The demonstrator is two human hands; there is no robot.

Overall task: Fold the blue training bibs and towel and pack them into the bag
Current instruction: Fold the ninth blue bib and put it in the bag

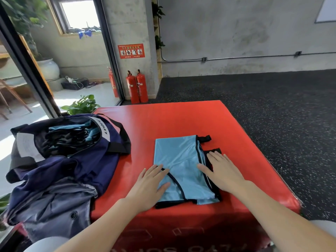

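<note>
We look down on a red padded block (181,120) that serves as our desk, set on dark speckled floor (272,106). Beyond its far edge two red extinguishers (137,86) stand against a concrete pillar, with a third (113,82) behind the glass door frame. A red safety sign (131,51) hangs on the pillar above them. A leafy plant (81,105) sits just past the desk's far left corner, and a pale pot (48,69) stands further back on the left.

The navy bag (60,160) slumps over the desk's left edge, its mouth open and facing up. Blue cloth with black trim (72,133) already lies inside it. A black strap (120,140) of the bag loops onto the red surface, well apart from the bib. Nothing lies between the bag and the bib.

The bib (180,164) lies flat near the middle of the desk, close to the near edge. It is light blue, shiny, edged in black, and folded into a tall rectangle. Black tabs stick out at its far right corner, and a black band runs under its near edge.

Our left hand (151,186) rests flat on the bib's near left corner, fingers straight and spread, gripping nothing. Our right hand (221,171) presses flat on the bib's right edge, fingers likewise straight, its fingertips over a black tab.
</note>
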